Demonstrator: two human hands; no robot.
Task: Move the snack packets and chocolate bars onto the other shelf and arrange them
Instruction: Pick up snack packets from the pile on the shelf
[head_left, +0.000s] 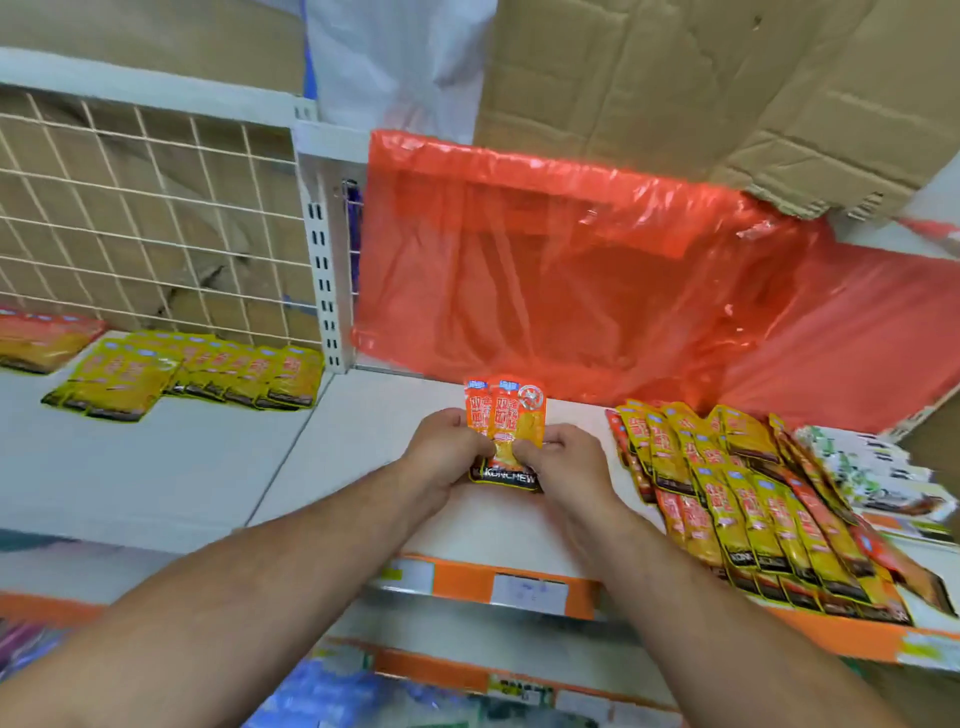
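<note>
Both my hands grip a small stack of orange snack packets (506, 415) over the middle of the white shelf (332, 467). My left hand (441, 449) pinches the stack's left side and my right hand (563, 462) pinches its right side. The stack's black bottom edge rests on the shelf. To the right lies a heap of yellow and orange packets (737, 499) in overlapping rows. On the left shelf section lies a row of yellow packets (197, 374), with a few orange packets (41, 340) at the far left edge.
A red plastic bag (571, 280) hangs at the back of the shelf under a cardboard box (727, 78). A wire grid panel (156, 218) backs the left section. White packets (872, 478) lie at the far right. Orange price strips (467, 579) line the shelf front.
</note>
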